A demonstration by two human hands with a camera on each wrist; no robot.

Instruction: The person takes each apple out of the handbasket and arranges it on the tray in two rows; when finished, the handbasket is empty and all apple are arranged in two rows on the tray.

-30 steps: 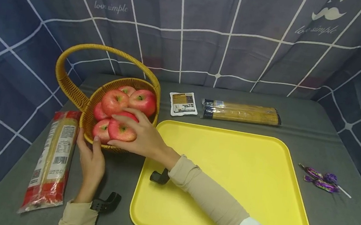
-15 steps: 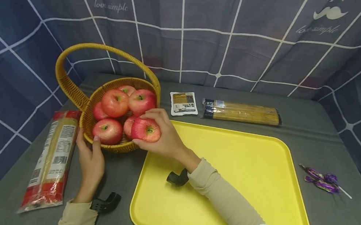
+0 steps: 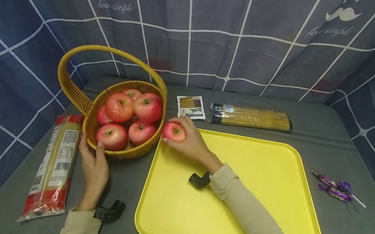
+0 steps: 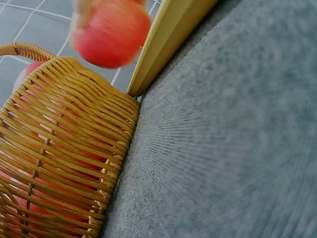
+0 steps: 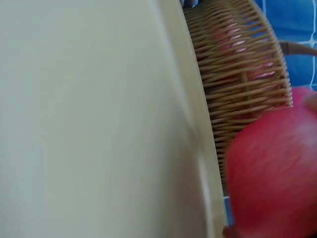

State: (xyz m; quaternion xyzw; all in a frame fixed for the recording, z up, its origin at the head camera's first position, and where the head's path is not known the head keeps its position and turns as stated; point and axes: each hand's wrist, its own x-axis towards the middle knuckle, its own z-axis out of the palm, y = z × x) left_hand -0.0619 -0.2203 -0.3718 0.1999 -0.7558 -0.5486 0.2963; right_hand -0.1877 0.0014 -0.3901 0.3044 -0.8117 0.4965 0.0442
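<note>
My right hand (image 3: 193, 140) grips a red apple (image 3: 173, 132) above the far left corner of the yellow tray (image 3: 178, 203), just right of the basket. The held apple is blurred in the left wrist view and looms large in the right wrist view, close to the tray rim. With its thumb on the rim and fingers along the outside, my left hand (image 3: 94, 168) holds the near left side of the wicker basket (image 3: 148, 146). Several apples lie in that basket, such as a red apple (image 3: 141, 132) near its right wall. Its tall handle arches up behind them.
A red-ended noodle pack (image 3: 53, 167) lies left of the basket. Behind the tray are a small white packet (image 3: 191, 107) and a bundle of yellow sticks in clear wrap (image 3: 252, 117). Purple-wrapped lollipops (image 3: 336, 187) lie at the right.
My right hand has lifted the apple out of the basket and carried it right, over the tray's corner. The left hand has stayed at the basket rim.
</note>
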